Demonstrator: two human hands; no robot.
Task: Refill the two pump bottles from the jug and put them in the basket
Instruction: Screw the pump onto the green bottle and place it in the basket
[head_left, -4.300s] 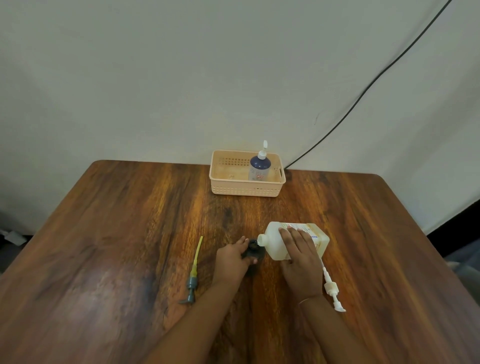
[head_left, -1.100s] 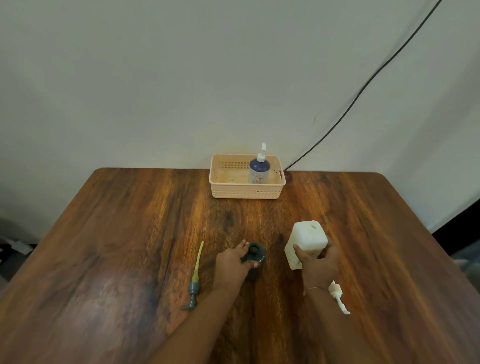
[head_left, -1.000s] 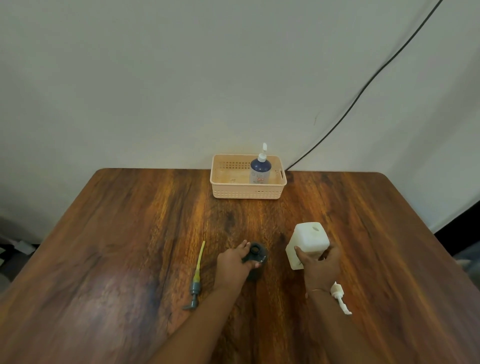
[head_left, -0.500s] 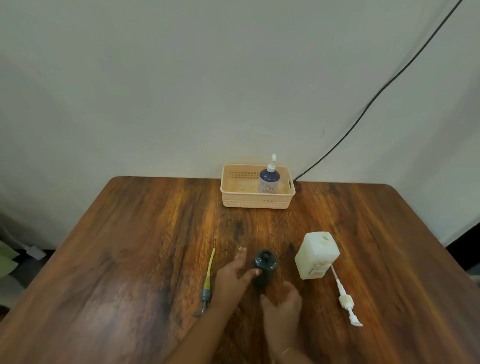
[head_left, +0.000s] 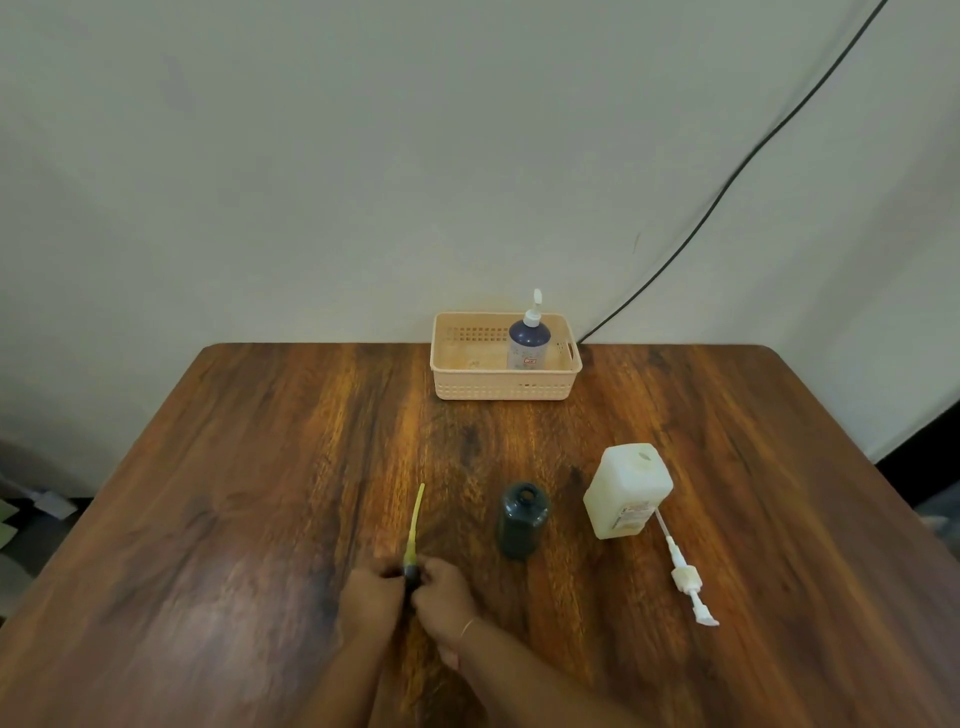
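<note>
A small dark green bottle (head_left: 523, 519) stands uncapped in the middle of the wooden table (head_left: 260, 467). Left of it lies its grey pump head with a yellow dip tube (head_left: 415, 525); my left hand (head_left: 373, 597) and my right hand (head_left: 445, 597) both close on the pump's head end. The white jug (head_left: 627, 489) stands upright and uncapped to the right of the bottle. A white pump (head_left: 685, 577) lies on the table by the jug. At the back, a blue pump bottle (head_left: 528, 340) stands in the right half of the beige basket (head_left: 504, 387).
A black cable (head_left: 727, 176) runs down the wall to the table's back edge beside the basket. The table's edges fall away at left and right, with floor clutter at the far left.
My right hand let go of the upright jug and crossed left. My left hand left the dark bottle. Both hands now grip the grey pump head.
</note>
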